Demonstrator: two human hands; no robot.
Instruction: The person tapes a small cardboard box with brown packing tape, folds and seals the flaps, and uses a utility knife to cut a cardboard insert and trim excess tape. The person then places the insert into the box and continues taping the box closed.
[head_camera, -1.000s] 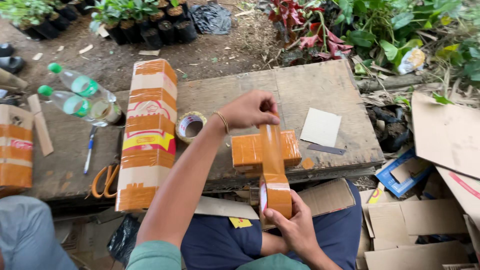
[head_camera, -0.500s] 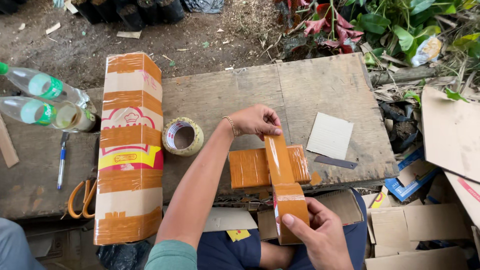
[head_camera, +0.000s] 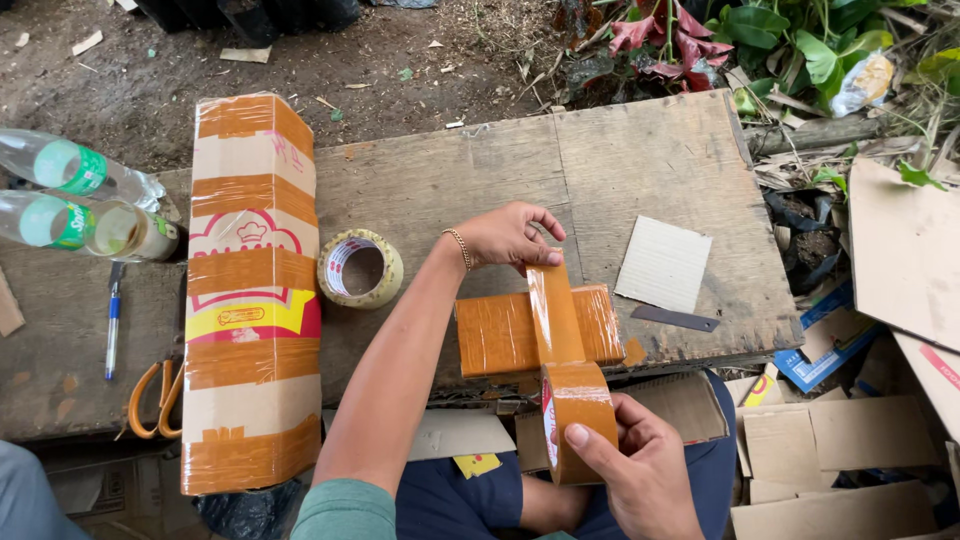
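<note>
A small flat box (head_camera: 500, 330) wrapped in brown tape lies at the near edge of the wooden table (head_camera: 640, 170). My left hand (head_camera: 505, 237) presses the end of a brown tape strip (head_camera: 553, 310) down at the box's far edge. The strip runs across the box toward me to a brown tape roll (head_camera: 575, 415), which my right hand (head_camera: 640, 470) grips below the table edge.
A tall taped carton (head_camera: 250, 290) lies left of the box, with a second tape roll (head_camera: 360, 268) beside it. A cardboard square (head_camera: 663, 263) and a dark blade (head_camera: 673, 318) lie at right. Bottles (head_camera: 70, 195), a pen (head_camera: 112, 320) and orange scissors (head_camera: 150, 395) sit far left. Cardboard scraps (head_camera: 890, 260) pile right.
The view has shifted and closed in. My right hand has drawn the roll back toward me, lengthening the strip over the box, while my left hand stays on the strip's far end.
</note>
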